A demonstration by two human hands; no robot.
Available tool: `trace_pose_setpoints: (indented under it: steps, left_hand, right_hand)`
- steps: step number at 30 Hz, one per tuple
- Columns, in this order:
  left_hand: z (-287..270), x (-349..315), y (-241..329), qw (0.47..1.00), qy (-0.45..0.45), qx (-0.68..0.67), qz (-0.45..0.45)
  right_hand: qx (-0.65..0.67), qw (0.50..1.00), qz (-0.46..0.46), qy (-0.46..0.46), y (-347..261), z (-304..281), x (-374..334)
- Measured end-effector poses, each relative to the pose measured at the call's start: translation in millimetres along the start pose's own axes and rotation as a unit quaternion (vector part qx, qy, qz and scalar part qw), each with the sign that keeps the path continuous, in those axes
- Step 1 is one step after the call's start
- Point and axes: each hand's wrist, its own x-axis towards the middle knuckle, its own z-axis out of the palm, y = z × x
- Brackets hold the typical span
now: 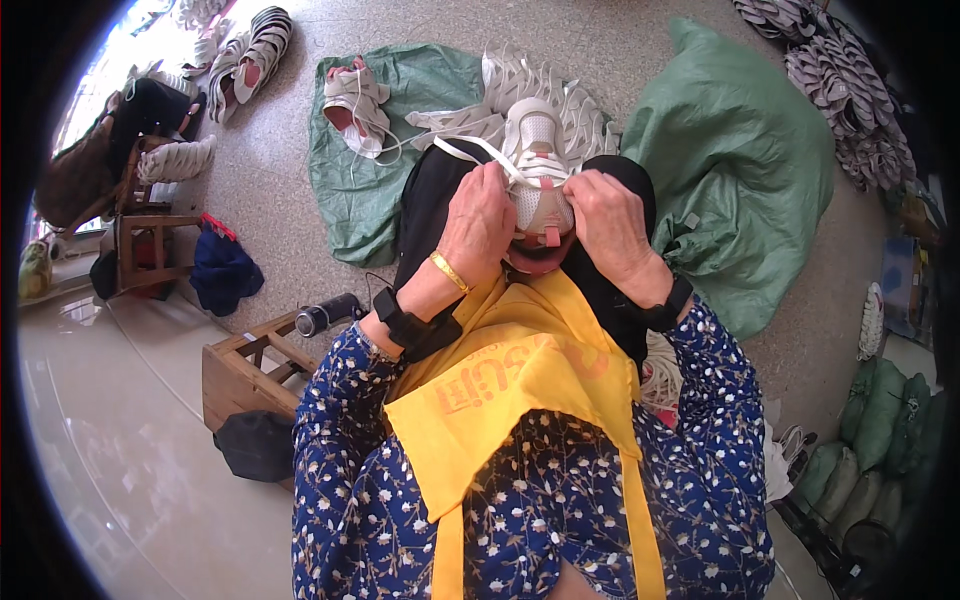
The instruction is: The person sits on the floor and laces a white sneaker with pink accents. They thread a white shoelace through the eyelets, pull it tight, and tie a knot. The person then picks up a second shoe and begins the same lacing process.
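Observation:
A white and beige sneaker upper (534, 125) with pink trim rests between my knees, its toe pointing away from me. A white shoelace (470, 147) runs across it and loops out to the left. My left hand (480, 222) is closed at the left side of the upper, pinching the lace there. On the other side my right hand (610, 222) pinches the lace at the eyelet edge. The tongue (545, 215), with a pink tab, shows between my hands. Parts of both hands' fingertips are hidden.
Several stacked shoe uppers (580, 115) lie just beyond my knees. A single laced upper (356, 110) sits on a green sheet (420, 75) to the left. A bulging green sack (740, 170) stands at right. Wooden stools (235, 375) and more uppers (265, 50) are at left.

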Motion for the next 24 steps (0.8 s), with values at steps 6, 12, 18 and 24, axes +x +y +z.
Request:
trace_pose_setpoints:
  steps: [6,12,18,24]
  left_hand:
    - [2,9,0,1.0,0.009,-0.015,0.025]
    - [3,5,2,0.999,0.017,-0.03,0.001]
    - [-3,2,1,0.998,-0.021,-0.057,-0.022]
    - [1,4,-4,0.997,0.024,-0.078,0.007]
  right_hand:
    - [-0.071,0.995,-0.066,0.025,6,2,5]
    - [-0.016,0.994,-0.103,0.045,-2,1,8]
    - [0.216,0.973,-0.074,-0.037,-47,-17,2]
    - [0.145,0.989,-0.029,-0.018,-21,16,28]
